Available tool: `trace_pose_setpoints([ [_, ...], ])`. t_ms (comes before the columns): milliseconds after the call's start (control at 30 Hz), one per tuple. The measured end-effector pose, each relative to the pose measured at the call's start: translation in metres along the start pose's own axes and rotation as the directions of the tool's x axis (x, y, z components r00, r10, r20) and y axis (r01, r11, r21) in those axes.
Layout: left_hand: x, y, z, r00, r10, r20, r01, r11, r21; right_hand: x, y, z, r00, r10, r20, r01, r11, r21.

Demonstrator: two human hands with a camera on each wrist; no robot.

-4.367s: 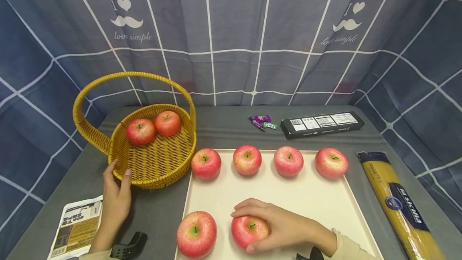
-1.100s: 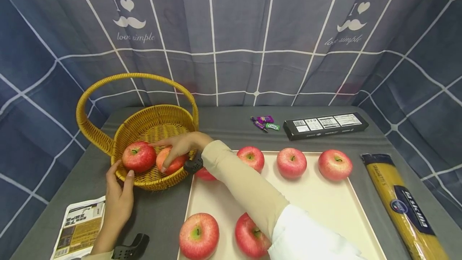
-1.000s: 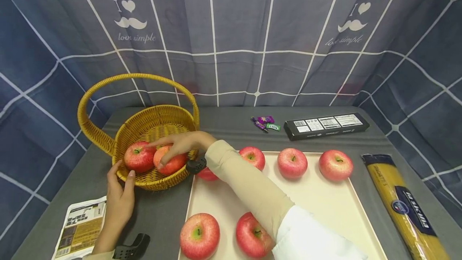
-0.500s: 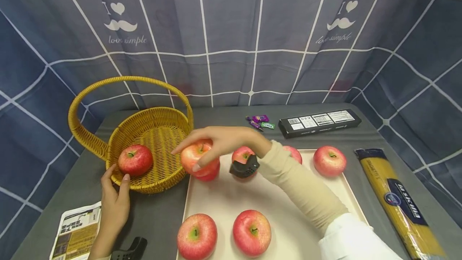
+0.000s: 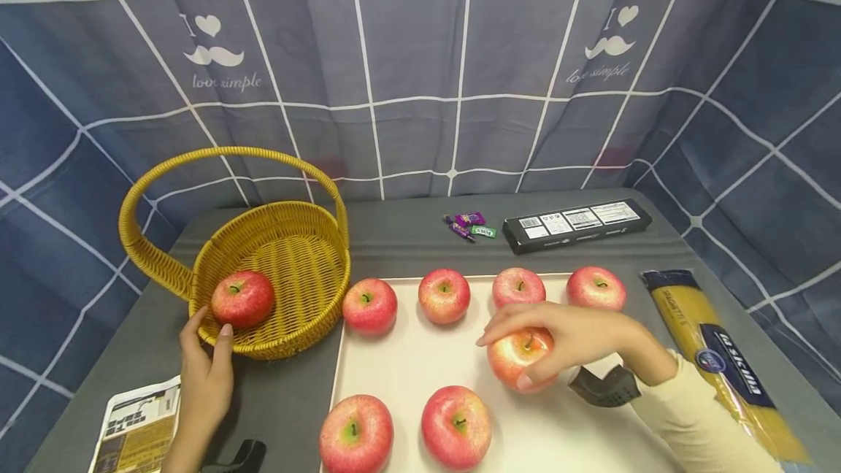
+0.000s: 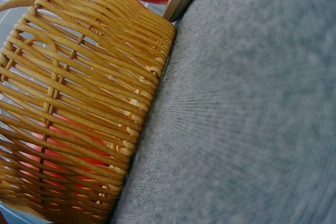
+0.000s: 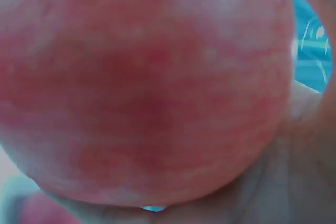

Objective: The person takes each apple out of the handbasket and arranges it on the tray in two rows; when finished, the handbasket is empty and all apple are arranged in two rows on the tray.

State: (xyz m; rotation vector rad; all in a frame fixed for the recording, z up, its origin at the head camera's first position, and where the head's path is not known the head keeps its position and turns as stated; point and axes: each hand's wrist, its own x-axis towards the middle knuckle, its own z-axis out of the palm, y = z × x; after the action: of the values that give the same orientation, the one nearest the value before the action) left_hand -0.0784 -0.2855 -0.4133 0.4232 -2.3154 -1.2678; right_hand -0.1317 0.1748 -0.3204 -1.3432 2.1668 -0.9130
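My right hand (image 5: 585, 338) grips a red apple (image 5: 511, 362) over the right part of the cream tray (image 5: 407, 371). That apple (image 7: 152, 93) nearly fills the right wrist view, with fingers curved around it. At the left, my left hand (image 5: 206, 382) holds the near left rim of the yellow wicker basket (image 5: 292, 344), thumb and fingers at its edge. One apple (image 5: 243, 299) lies inside, close to those fingers. In the left wrist view the basket's woven side (image 6: 84, 77) shows, while the left fingers are out of sight.
Several apples line the tray's back edge, from a left one (image 5: 370, 306) to a right one (image 5: 596, 288). Two more (image 5: 357, 433) (image 5: 456, 427) sit in front. Around lie sweets (image 5: 468, 225), a black box (image 5: 577, 225), a spaghetti pack (image 5: 716, 356) and a printed pouch (image 5: 138, 425).
My right hand has lifted an apple out of the basket and carried it rightward over the tray. Earlier it placed another apple at the tray's front. The left hand stays at the basket rim.
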Motion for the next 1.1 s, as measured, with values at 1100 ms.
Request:
trace_pose_setpoints([
  [1100, 0.000, -0.002, 0.001, 0.999, 0.030, -0.032, -0.031, 0.999, -0.011, -0.063, 0.006, 0.114, 0.811, 0.214, -0.545, -0.346, 0.926, -0.150],
])
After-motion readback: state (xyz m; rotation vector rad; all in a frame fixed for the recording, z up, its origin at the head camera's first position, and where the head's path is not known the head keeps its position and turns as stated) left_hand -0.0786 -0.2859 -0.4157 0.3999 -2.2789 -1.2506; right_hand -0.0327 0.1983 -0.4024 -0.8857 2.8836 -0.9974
